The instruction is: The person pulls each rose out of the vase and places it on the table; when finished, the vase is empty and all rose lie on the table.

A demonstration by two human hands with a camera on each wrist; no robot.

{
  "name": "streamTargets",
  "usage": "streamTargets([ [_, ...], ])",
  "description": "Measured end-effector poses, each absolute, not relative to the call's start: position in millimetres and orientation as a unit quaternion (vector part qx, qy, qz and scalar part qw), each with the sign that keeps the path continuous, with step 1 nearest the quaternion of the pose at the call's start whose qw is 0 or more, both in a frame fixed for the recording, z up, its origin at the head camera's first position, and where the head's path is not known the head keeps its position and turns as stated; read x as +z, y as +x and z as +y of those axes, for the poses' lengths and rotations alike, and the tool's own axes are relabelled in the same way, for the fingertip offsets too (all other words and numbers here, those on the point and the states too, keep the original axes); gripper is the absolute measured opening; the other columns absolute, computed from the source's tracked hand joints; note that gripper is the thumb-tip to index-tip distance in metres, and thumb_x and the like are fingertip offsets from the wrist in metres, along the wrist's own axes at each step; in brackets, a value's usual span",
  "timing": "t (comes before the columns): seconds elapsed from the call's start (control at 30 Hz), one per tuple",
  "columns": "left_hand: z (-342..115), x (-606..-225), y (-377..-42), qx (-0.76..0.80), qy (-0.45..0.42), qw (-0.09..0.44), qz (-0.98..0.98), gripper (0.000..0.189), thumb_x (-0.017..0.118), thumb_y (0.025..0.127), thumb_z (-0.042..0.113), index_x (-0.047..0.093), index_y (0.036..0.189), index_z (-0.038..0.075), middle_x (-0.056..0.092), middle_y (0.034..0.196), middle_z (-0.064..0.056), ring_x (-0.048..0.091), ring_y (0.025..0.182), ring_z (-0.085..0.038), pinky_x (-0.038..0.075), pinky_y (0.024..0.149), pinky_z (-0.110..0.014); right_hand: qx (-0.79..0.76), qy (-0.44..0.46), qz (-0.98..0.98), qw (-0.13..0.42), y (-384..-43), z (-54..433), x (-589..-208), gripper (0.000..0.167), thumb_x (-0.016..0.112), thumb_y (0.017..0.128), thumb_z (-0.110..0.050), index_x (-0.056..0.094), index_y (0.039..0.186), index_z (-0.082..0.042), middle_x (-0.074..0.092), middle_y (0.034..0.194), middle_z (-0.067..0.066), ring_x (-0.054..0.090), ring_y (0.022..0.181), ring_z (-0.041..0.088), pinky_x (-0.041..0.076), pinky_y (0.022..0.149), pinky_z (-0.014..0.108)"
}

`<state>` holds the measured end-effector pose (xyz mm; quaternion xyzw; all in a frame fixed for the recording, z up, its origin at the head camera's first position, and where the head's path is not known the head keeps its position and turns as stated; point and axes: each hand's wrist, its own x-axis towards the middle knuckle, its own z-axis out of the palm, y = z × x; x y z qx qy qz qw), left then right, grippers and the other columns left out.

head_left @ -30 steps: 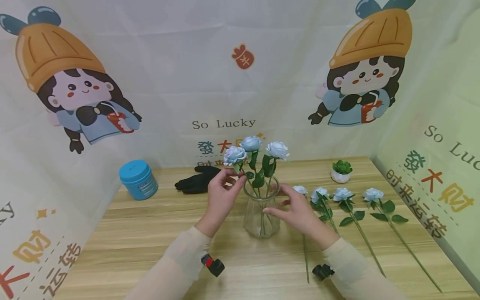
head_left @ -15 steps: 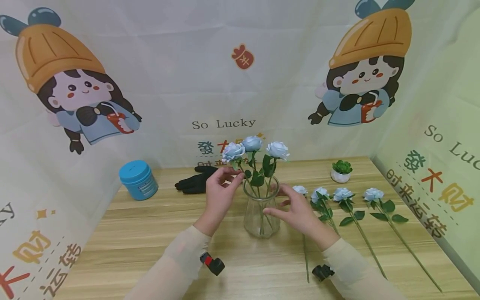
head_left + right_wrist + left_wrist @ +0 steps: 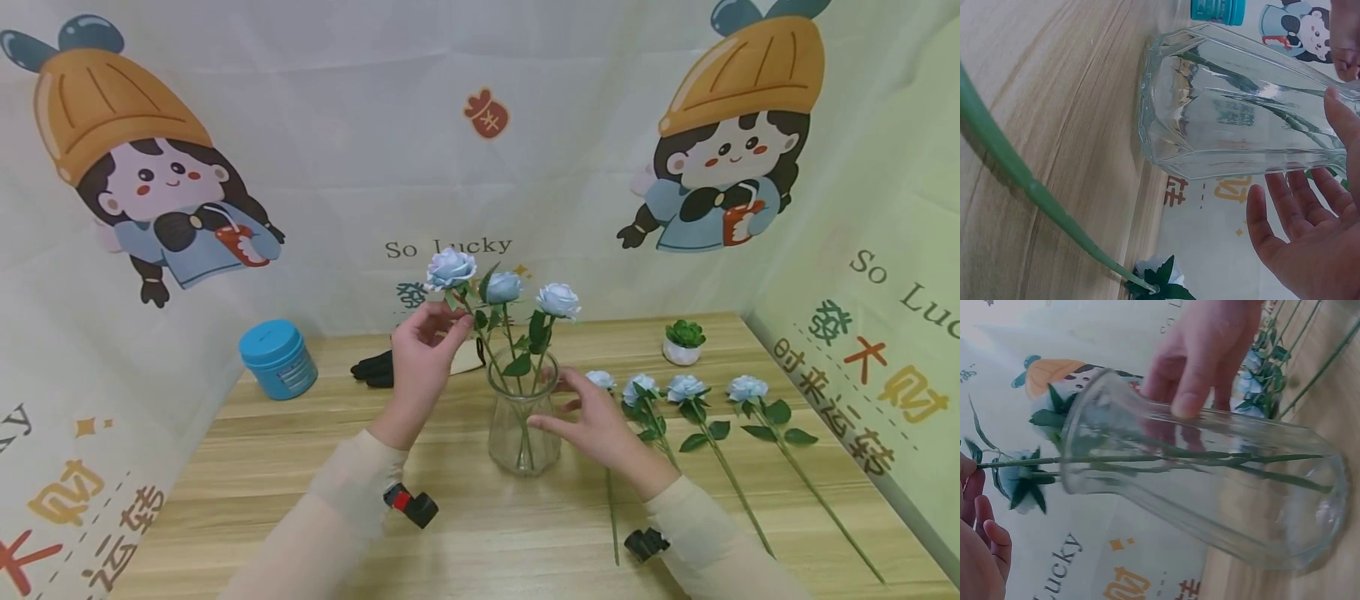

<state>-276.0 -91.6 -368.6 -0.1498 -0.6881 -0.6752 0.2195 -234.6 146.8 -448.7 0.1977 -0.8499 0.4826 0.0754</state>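
Observation:
A clear glass vase [image 3: 517,442] stands upright on the wooden table, three pale blue artificial roses in it. My left hand [image 3: 422,346] pinches the stem of the leftmost rose [image 3: 452,269] just under its bloom; the stem leans left, its lower part still inside the glass. Beside it are the middle rose [image 3: 503,288] and the right-hand rose [image 3: 558,301]. My right hand [image 3: 596,421] holds the vase from the right, thumb in front and fingers behind. In the right wrist view that hand [image 3: 1310,250] has its thumb and fingers on opposite sides of the glass [image 3: 1210,140].
Several more roses [image 3: 686,390] lie on the table at the right. A small potted succulent [image 3: 682,343] stands at the back right, a blue lidded tub [image 3: 277,360] at the back left. A black glove [image 3: 372,368] lies partly hidden behind my left hand. Printed cloth [image 3: 360,150] surrounds the table.
My left hand has moved up and left, raising the leftmost rose higher above the vase and tilting it outward. The right hand and vase stay in place.

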Motion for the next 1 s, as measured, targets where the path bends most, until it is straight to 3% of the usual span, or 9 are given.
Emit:
streamTargets([
  [0.17,-101.1,-341.8,-276.1,-0.681,-0.159,0.225,-0.678,0.01,0.076,0.093,0.009,0.068,0.098,0.004,0.072,0.093,0.01,0.065,0.082,-0.007,0.054,0.071,-0.019,0.482,0.196,-0.851,0.074,-233.8,146.6,-448.9,0.065,0.086,0.085,-0.027,0.056,0.14,-0.009,0.065,0.133,0.016,0.065,0.118,0.035,0.062,0.094,0.045],
  [0.3,-109.0,-321.5,-276.7,-0.686,-0.163,0.246,-0.665,0.009,0.076,0.092,0.009,0.069,0.094,0.014,0.072,0.092,0.01,0.067,0.086,-0.008,0.056,0.075,-0.02,0.482,0.195,-0.851,0.074,-233.3,146.6,-447.8,0.065,0.086,0.085,-0.026,0.056,0.14,-0.01,0.065,0.134,0.016,0.065,0.118,0.034,0.062,0.094,0.046],
  [0.63,-121.0,-282.4,-270.5,-0.674,-0.185,0.297,-0.651,0.006,0.075,0.092,0.006,0.07,0.096,0.009,0.073,0.091,0.013,0.066,0.084,-0.01,0.057,0.073,-0.02,0.479,0.192,-0.854,0.069,-233.6,146.8,-445.7,0.066,0.086,0.085,-0.028,0.056,0.141,-0.011,0.065,0.134,0.015,0.065,0.118,0.032,0.062,0.095,0.045],
  [1.0,-145.1,-260.3,-266.7,-0.659,-0.196,0.326,-0.648,0.009,0.076,0.094,0.012,0.073,0.096,0.02,0.073,0.096,0.005,0.066,0.09,-0.016,0.058,0.08,-0.023,0.481,0.195,-0.853,0.063,-232.5,147.2,-445.3,0.066,0.085,0.087,-0.028,0.055,0.142,-0.01,0.063,0.136,0.017,0.064,0.119,0.034,0.061,0.096,0.048],
])
